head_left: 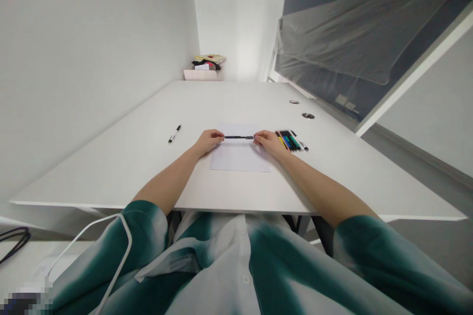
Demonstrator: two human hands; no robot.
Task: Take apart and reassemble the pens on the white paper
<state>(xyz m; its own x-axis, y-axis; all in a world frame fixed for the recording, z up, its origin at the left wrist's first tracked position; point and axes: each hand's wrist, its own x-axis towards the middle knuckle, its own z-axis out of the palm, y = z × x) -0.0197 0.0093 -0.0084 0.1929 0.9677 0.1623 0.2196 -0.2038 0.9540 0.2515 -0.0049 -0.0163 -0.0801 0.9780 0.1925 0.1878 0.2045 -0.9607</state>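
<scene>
A slim dark pen (239,137) lies level between my two hands, crosswise over a white sheet of paper (240,160). Its left end is pinched in the fingertips of my left hand (209,141). At the other end, where a clip seems to show, the fingers of my right hand (269,141) are closed on it. Just right of that hand is a row of several pens (290,141) in black, yellow, blue and green, laid side by side. Farther left, a white pen with a black cap (175,134) rests alone on the table.
The white table (148,177) runs along a wall on the left. Two round metal cable covers (308,115) sit at its right side. A box with cloth-like things (201,75) stands at the far end. A dark panel under plastic film (332,34) rises at right. A white cable (125,236) crosses my left sleeve.
</scene>
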